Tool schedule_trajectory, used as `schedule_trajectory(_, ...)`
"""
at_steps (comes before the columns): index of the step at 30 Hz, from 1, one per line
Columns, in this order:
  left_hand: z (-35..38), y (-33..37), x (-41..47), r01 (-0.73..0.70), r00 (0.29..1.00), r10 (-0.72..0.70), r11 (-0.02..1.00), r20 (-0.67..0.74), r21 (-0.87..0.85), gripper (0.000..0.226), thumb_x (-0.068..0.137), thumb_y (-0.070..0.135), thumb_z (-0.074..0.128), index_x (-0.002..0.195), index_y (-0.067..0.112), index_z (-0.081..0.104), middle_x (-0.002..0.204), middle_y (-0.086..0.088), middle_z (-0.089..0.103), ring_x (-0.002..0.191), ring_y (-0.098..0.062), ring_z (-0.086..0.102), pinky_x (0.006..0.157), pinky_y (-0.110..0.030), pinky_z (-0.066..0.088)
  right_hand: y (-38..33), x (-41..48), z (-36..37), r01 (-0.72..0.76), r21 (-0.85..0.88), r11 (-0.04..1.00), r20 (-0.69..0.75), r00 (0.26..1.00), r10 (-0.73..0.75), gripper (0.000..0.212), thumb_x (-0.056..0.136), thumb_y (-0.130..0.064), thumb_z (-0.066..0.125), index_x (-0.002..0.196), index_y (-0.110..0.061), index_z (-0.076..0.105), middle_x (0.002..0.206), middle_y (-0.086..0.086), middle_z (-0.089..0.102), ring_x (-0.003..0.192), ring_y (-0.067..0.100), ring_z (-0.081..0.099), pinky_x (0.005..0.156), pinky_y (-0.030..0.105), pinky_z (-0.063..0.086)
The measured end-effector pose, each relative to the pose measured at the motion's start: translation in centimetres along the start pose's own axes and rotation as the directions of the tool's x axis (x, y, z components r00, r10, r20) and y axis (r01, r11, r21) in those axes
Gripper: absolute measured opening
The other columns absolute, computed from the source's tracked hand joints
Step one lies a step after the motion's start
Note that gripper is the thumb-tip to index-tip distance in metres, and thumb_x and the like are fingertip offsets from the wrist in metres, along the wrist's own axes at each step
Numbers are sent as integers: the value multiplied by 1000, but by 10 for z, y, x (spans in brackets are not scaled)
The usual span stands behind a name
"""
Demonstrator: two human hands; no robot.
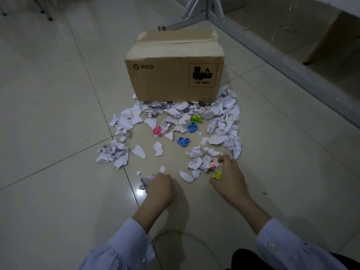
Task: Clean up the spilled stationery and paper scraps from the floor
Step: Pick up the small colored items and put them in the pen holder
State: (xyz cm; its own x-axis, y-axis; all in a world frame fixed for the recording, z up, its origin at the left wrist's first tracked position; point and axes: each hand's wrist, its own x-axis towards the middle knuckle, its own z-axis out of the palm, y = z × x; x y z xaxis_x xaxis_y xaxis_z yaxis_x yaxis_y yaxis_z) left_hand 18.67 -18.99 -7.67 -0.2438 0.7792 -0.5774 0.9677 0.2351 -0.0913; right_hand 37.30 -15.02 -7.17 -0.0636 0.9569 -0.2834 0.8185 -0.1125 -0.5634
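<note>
White paper scraps [224,121] and crumpled balls [112,152] lie strewn on the tiled floor in front of a cardboard box [173,75]. Among them sit small coloured stationery pieces: a pink one [158,130], a green one [195,118] and two blue ones [192,127] [183,142]. My left hand [159,187] grips a crumpled paper scrap [146,181] at the near edge of the mess. My right hand [229,176] curls over a yellow stationery piece [218,175], and its fingertips touch a crumpled wad [210,161].
The box stands upright with its flaps closed, paper pressed against its base. A grey metal frame [206,14] rises behind it and a long grey bar [292,73] runs along the right. Bare tiles [48,114] stretch to the left. A thin cable [185,233] loops near my sleeves.
</note>
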Motion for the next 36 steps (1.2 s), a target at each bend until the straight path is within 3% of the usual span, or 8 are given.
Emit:
schedule_trajectory(5, -23, -11, -5, -181, 982, 191, 936, 3, -302, 24, 84, 24, 60, 104, 13, 61, 103, -7, 54, 96, -21, 52, 80, -29, 45, -9, 6, -13, -13, 215, 976, -107, 994, 37, 42, 82, -15, 67, 120, -13, 48, 125, 10, 41, 97, 24, 51, 73, 24, 34)
schedule_trajectory(9, -49, -21, -3, -261, 964, 246, 801, -100, -538, 14, 84, 26, 56, 90, 15, 62, 99, -8, 54, 89, -24, 58, 80, -36, 52, -13, 20, -23, -93, 424, 901, -23, 993, 114, 28, 86, -15, 62, 112, -19, 54, 114, 7, 53, 78, 13, 54, 61, 24, 40)
schedule_trajectory(14, -69, -39, 33, -177, 975, 40, 730, -217, -660, 20, 90, 13, 42, 87, 4, 59, 94, -12, 62, 85, -26, 56, 72, -32, 47, -23, 37, -36, -269, 784, 559, 114, 948, 298, 29, 90, -10, 49, 115, -25, 54, 97, 11, 57, 63, 19, 50, 53, 28, 44)
schedule_trajectory(22, -85, -39, 102, -100, 921, -190, 727, -339, -679, 30, 96, 25, 43, 111, -1, 50, 113, -22, 56, 94, -34, 53, 72, -31, 36, -52, 68, -45, -477, 873, 106, 457, 874, 168, 23, 87, -11, 37, 74, -7, 56, 79, 11, 56, 57, 21, 40, 55, 27, 31)
schedule_trajectory(25, -80, -40, 117, -67, 927, -181, 781, -328, -621, 36, 92, 26, 51, 119, 2, 44, 121, -23, 50, 104, -39, 54, 77, -35, 40, -69, 86, -34, -498, 837, 228, 456, 864, 213, 30, 91, -20, 46, 63, -11, 48, 68, 10, 56, 52, 19, 39, 51, 25, 33)
schedule_trajectory(27, -78, -44, 125, -66, 940, -142, 817, -311, -573, 42, 89, 27, 58, 122, 5, 43, 123, -24, 47, 106, -42, 52, 83, -39, 43, -78, 95, -22, -448, 733, 512, 390, 894, 223, 33, 92, -26, 55, 64, -10, 51, 67, 9, 56, 53, 19, 45, 52, 27, 38)
schedule_trajectory(30, -76, -48, 135, -97, 946, -97, 826, -309, -556, 38, 86, 25, 63, 117, 7, 47, 119, -22, 50, 102, -40, 53, 79, -35, 41, -83, 103, 1, -133, 405, 905, 234, 972, 39, 26, 88, -32, 65, 75, -12, 54, 74, 4, 58, 65, 16, 53, 59, 27, 41)
schedule_trajectory(36, -76, -56, 145, -141, 944, -56, 824, -326, -549, 32, 79, 26, 73, 97, 8, 54, 106, -17, 59, 96, -32, 54, 69, -28, 35, -83, 111, 40, 259, -188, 948, 151, 961, -232, 38, 80, -39, 71, 98, -11, 52, 105, 11, 56, 93, 30, 56, 69, 34, 45)
